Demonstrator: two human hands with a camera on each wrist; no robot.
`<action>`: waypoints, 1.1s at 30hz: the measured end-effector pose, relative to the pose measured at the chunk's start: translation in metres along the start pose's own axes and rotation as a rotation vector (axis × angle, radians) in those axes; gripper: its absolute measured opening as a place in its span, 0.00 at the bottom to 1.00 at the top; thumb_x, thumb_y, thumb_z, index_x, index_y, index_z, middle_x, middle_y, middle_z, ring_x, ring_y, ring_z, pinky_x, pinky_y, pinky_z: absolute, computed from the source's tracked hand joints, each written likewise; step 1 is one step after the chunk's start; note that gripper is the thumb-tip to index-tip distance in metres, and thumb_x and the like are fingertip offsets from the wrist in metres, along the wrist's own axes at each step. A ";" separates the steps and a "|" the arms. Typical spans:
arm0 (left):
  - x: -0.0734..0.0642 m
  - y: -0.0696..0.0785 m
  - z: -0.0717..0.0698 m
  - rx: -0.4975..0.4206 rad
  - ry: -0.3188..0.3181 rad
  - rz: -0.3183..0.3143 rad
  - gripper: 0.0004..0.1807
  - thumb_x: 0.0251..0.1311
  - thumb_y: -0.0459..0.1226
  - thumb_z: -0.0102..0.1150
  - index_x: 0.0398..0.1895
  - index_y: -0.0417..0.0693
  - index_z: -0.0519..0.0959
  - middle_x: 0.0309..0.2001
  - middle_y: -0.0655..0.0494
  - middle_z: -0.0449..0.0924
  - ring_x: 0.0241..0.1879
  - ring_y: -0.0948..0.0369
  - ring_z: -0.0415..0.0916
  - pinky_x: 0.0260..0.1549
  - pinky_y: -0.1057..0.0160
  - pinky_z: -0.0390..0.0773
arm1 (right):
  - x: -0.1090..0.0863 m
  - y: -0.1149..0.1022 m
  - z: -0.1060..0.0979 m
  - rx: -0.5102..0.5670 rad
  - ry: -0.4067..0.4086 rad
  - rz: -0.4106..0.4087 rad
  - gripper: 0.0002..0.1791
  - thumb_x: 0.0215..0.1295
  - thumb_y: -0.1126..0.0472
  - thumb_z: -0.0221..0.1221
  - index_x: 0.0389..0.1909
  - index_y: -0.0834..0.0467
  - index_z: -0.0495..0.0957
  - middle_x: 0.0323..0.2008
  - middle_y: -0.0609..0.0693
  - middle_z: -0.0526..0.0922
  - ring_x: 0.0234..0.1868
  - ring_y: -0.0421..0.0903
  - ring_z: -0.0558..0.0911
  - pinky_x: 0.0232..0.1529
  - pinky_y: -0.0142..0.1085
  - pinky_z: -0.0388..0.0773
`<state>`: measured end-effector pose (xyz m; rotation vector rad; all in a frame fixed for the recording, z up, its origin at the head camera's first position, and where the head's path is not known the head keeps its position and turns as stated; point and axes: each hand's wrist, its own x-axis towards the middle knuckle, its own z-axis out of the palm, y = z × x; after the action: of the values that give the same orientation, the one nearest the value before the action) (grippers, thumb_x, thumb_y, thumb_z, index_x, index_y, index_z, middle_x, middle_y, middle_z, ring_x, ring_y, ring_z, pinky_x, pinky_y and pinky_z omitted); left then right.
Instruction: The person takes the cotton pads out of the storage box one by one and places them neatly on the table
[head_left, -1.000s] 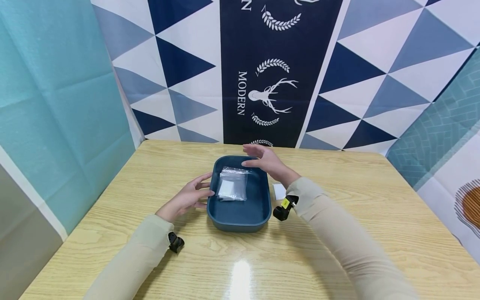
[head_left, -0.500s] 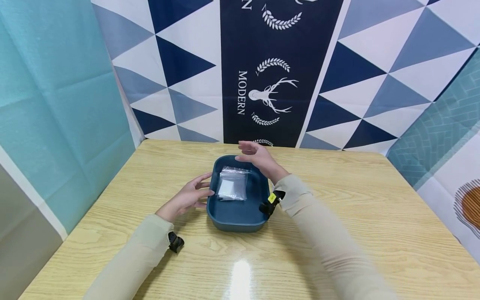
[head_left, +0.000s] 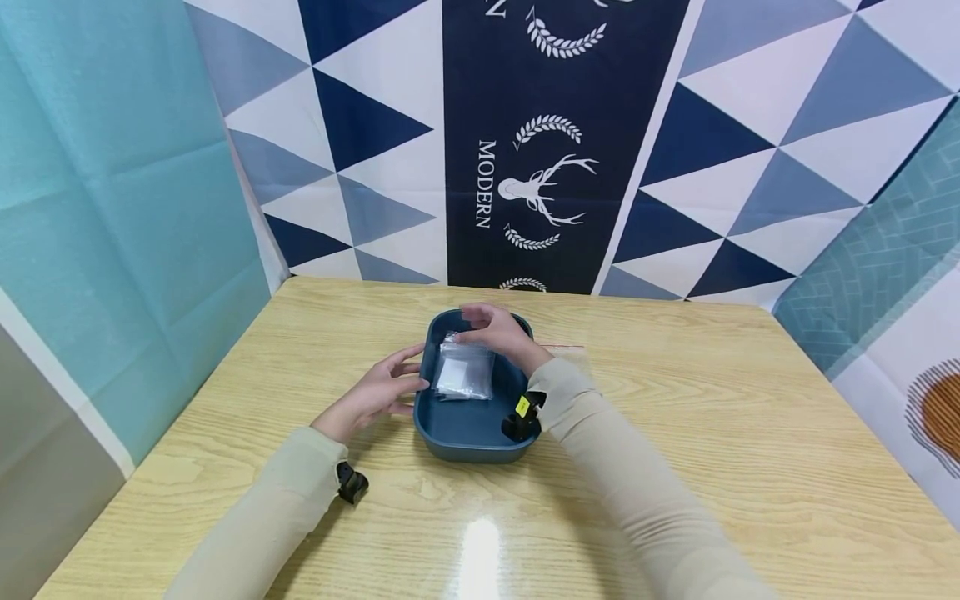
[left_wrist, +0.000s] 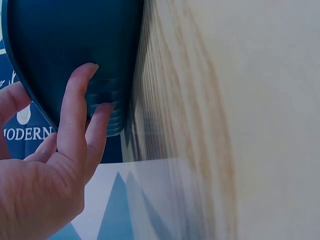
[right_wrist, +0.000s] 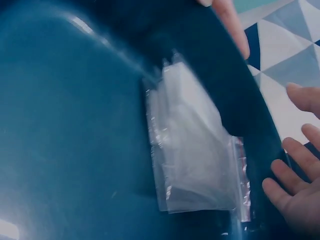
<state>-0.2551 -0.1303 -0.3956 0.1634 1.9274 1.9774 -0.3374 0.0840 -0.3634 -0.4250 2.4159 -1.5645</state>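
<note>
A dark blue rectangular tub (head_left: 465,452) with rounded corners stands on the wooden table. Inside, toward its left side, lies a small stack of clear zip bags (head_left: 468,379) with a white piece showing through. My left hand (head_left: 375,393) rests against the tub's left side, its fingers (left_wrist: 72,110) extended along the outer wall and the thumb at the rim. My right hand (head_left: 501,333) is over the far part of the tub, close to the bags' upper edge. Its fingers (right_wrist: 295,155) are spread and loosely bent, holding nothing.
Another clear bag (head_left: 573,353) with a red line along its edge lies on the table (head_left: 690,400) right of the tub, partly hidden by my right arm. Patterned cloth (head_left: 360,150) hangs behind the table, with a teal sheet (head_left: 127,183) at the left.
My right hand first shifts left and slightly away over the tub, then comes down and nearer to the bags. The red-edged bag at the right has come into view. My left hand keeps its place.
</note>
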 end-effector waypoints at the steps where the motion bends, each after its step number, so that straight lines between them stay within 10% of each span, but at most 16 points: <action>1: 0.000 0.000 0.000 -0.001 -0.001 0.002 0.36 0.62 0.28 0.51 0.72 0.53 0.52 0.67 0.39 0.56 0.56 0.43 0.69 0.39 0.49 0.79 | -0.001 0.001 0.000 -0.033 -0.015 0.007 0.33 0.55 0.62 0.66 0.63 0.58 0.68 0.60 0.56 0.71 0.61 0.53 0.67 0.60 0.45 0.65; 33: -0.001 0.000 0.000 -0.031 -0.024 0.008 0.36 0.63 0.27 0.50 0.73 0.52 0.51 0.67 0.39 0.55 0.55 0.43 0.69 0.38 0.51 0.79 | 0.001 0.016 0.005 -0.385 -0.434 0.094 0.42 0.45 0.61 0.72 0.64 0.53 0.67 0.66 0.56 0.58 0.58 0.51 0.63 0.60 0.44 0.60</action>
<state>-0.2545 -0.1308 -0.3959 0.1859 1.8837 2.0002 -0.3384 0.0856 -0.3798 -0.6335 2.3346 -0.8517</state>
